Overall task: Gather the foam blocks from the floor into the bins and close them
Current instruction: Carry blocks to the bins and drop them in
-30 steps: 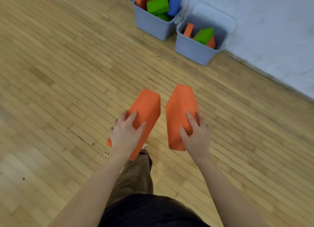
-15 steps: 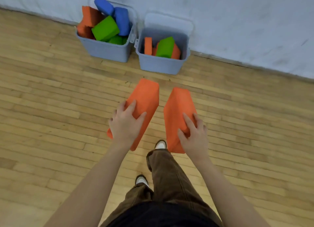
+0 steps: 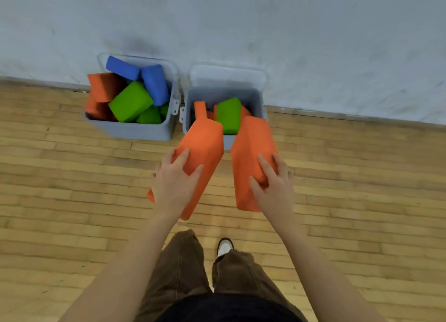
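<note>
You hold two orange foam blocks at the centre of the frame. Your left hand [image 3: 174, 184] grips the left orange block [image 3: 204, 148], fingers curled over its top face; your right hand [image 3: 272, 186] grips the right orange block [image 3: 249, 150] the same way. Both blocks tilt forward, their far ends overlapping the near rim of the right grey bin [image 3: 259, 99], which holds a green block [image 3: 228, 115] and orange pieces. Just left of it, the left grey bin [image 3: 140, 131] is piled with blue, green and orange blocks. Both bins stand open on the wooden floor [image 3: 72, 189] against the pale wall [image 3: 313, 32].
</note>
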